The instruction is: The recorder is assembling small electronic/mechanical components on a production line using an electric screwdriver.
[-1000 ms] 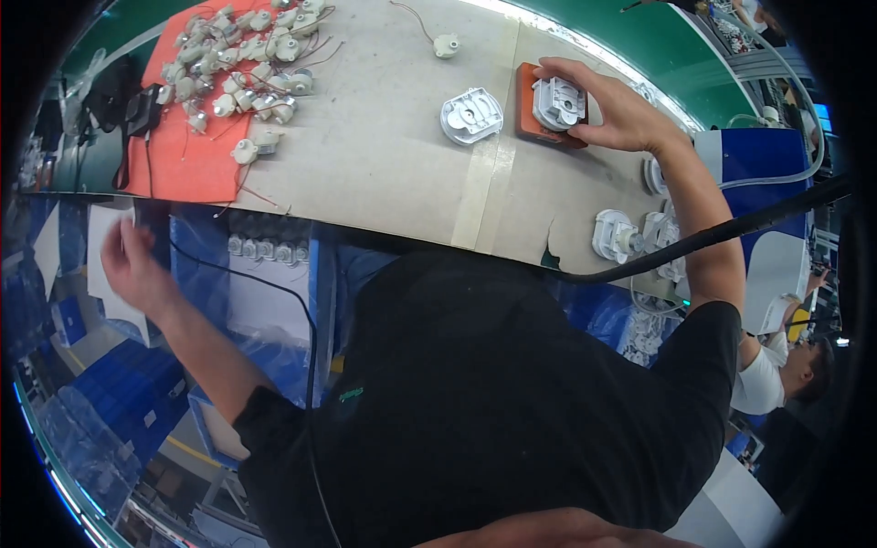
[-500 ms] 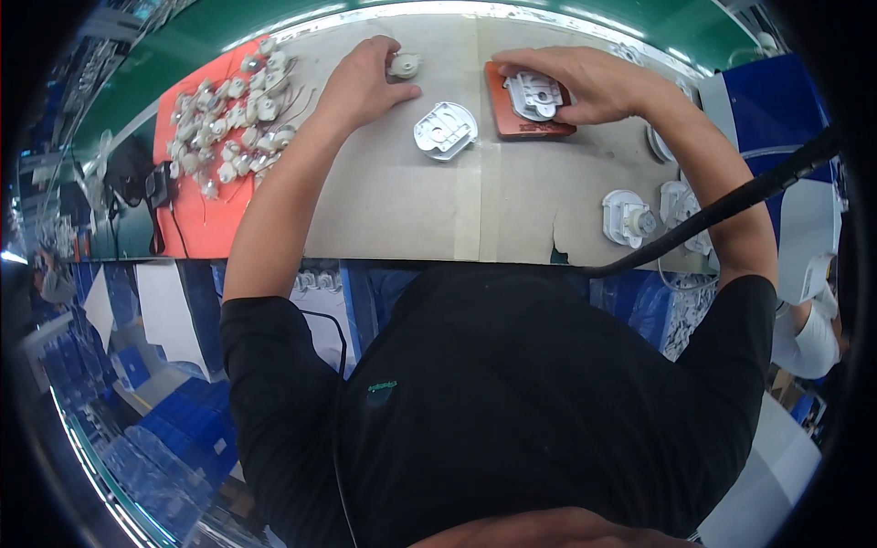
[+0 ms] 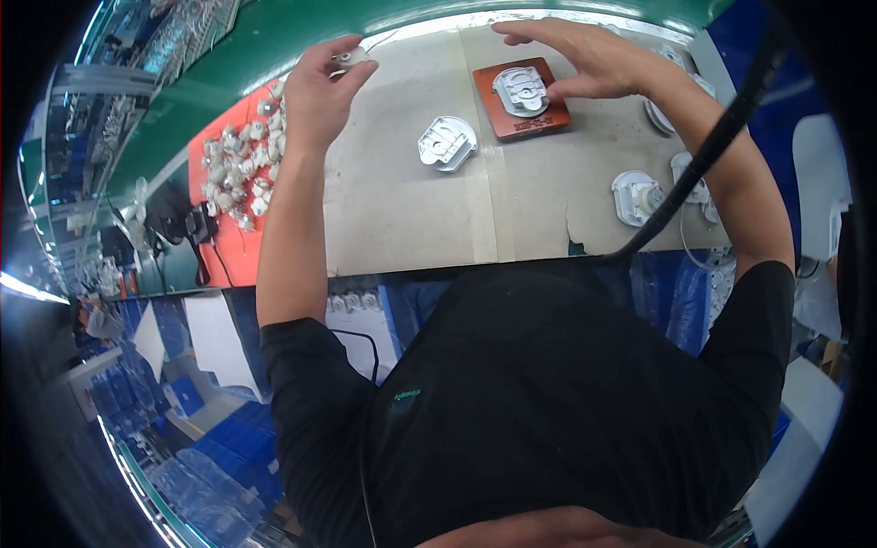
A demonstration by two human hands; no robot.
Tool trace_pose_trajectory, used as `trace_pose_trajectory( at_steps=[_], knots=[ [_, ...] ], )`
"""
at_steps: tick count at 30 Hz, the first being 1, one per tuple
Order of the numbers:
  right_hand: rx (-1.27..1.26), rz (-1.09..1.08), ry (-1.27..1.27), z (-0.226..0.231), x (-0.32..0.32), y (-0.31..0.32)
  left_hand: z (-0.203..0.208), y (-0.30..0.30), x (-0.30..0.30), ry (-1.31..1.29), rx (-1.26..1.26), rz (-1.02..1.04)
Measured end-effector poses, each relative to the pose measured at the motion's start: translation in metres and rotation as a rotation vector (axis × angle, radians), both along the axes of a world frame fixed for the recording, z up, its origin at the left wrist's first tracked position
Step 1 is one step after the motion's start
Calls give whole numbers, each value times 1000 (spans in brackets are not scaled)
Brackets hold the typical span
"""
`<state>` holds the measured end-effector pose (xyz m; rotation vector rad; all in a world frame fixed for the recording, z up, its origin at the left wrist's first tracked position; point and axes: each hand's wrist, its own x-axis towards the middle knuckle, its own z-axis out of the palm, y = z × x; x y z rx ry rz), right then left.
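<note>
Between the thumb and fingers of my left hand (image 3: 317, 96) is a small white round part (image 3: 349, 59) with a thin wire, held above the table's far left. My right hand (image 3: 598, 64) is open, its fingers spread over the far side of a red-orange block (image 3: 519, 128). On that block lies a white plastic housing (image 3: 521, 92). My right thumb tip is at the housing's right edge; I cannot tell if it touches. A second white housing (image 3: 447, 144) rests on the table, left of the block.
A pile of small white parts (image 3: 239, 160) with wires covers a red mat (image 3: 239, 258) at the left. More white housings (image 3: 637, 198) are at the right, near a thick black cable (image 3: 681, 201). The grey table top (image 3: 393, 224) has a torn patch at its front edge.
My left hand has moved left, carrying the small white part. The right hand has opened and its fingers have come off the housing on the block. The whole view has shifted a little.
</note>
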<state>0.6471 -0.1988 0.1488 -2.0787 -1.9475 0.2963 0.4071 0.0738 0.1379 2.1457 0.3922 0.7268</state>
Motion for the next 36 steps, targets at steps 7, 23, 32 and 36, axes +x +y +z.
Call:
trace_pose_trajectory(
  at_steps=[7, 23, 32, 36],
  knots=[
    [53, -16, 49, 20, 4, -19, 78, -55, 20, 327, 232, -60],
    [181, 16, 19, 27, -2, -74, 39, -120, 84, 450, 632, -541],
    [-211, -234, 103, 55, -5, -63, 48, -113, 88, 477, 541, -539],
    [30, -309, 188, 58, -14, -69, 42, -112, 88, 432, 452, -590]
  ],
)
